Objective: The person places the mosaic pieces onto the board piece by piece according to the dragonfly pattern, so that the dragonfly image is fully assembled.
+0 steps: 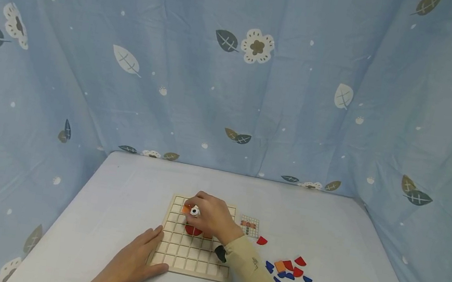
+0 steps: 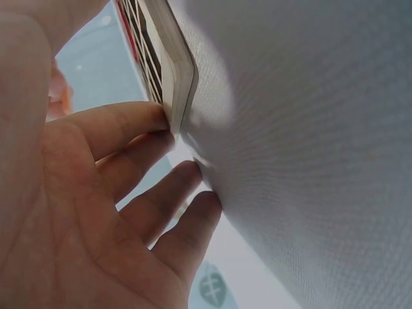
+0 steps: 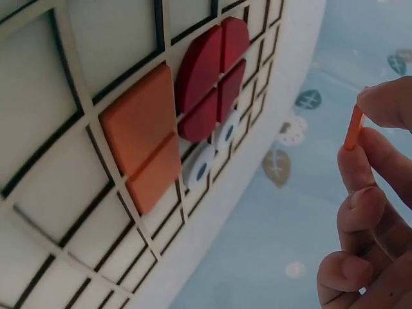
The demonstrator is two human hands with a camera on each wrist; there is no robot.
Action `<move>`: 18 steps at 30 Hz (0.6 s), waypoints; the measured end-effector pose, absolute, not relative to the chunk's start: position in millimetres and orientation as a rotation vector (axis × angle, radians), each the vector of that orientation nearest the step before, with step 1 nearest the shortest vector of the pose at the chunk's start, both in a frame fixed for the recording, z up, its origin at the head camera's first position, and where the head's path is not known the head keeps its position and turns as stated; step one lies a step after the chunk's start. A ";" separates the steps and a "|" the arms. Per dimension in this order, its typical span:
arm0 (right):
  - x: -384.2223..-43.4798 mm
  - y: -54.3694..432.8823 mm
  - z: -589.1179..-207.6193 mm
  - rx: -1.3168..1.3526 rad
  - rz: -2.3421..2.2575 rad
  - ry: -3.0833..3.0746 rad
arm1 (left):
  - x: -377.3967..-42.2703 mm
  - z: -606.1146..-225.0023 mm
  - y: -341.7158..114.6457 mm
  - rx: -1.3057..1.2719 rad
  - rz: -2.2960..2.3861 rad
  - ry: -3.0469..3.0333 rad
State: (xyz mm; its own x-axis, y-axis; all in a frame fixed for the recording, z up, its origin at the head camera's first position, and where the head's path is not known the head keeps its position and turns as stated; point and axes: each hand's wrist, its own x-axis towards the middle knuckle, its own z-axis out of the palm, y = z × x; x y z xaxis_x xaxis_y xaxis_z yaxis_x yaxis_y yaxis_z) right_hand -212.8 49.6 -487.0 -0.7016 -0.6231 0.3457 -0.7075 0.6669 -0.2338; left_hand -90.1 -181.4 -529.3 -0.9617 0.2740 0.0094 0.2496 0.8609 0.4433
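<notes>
A pale wooden grid board (image 1: 190, 266) lies on the table. My left hand (image 1: 132, 259) rests at its near left corner, fingertips along the left edge and thumb by the front edge. Above the board, my right hand (image 1: 211, 215) pinches a thin orange tile (image 3: 353, 127) between thumb and fingers. Set in the grid are red curved tiles (image 3: 198, 84) forming a rounded shape, two orange tiles (image 3: 143, 138) side by side, and two white eye discs (image 3: 200, 166) with dark centres. In the head view, the right hand covers part of this arrangement.
A small pattern card (image 1: 250, 226) lies right of the board, with a red quarter-circle tile (image 1: 262, 240) just below it. Farther right is a loose scatter of blue tiles (image 1: 290, 276), red tiles (image 1: 298, 272) and an orange tile (image 1: 280, 266). A blue curtain (image 1: 256, 116) hangs behind the table.
</notes>
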 end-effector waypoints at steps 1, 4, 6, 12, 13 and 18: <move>-214.1 47.5 -488.8 1.072 0.510 -2.668 | -89.8 -529.1 -181.4 0.420 0.702 2.977; -216.5 41.8 -494.1 1.052 0.492 -2.729 | -89.5 -528.7 -181.3 0.415 0.705 2.970; -217.5 38.5 -497.7 1.043 0.495 -2.754 | -89.9 -528.6 -181.3 0.413 0.707 2.967; -218.1 31.4 -504.6 1.033 0.470 -2.814 | -91.5 -529.1 -182.1 0.411 0.696 2.960; -218.5 30.3 -505.7 1.032 0.452 -2.821 | -91.4 -528.9 -182.2 0.414 0.695 2.959; -220.5 25.3 -509.7 1.030 0.386 -2.865 | -90.8 -528.4 -181.9 0.422 0.696 2.951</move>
State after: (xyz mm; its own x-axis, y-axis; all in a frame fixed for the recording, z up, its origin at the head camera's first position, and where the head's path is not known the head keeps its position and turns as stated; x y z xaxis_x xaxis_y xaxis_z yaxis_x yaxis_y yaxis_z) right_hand -220.5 25.3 -509.7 -0.7725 -0.6166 0.1518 -0.6348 0.7436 -0.2100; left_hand -90.8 -181.9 -528.4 -0.9587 0.2839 -0.0150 0.2473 0.8587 0.4489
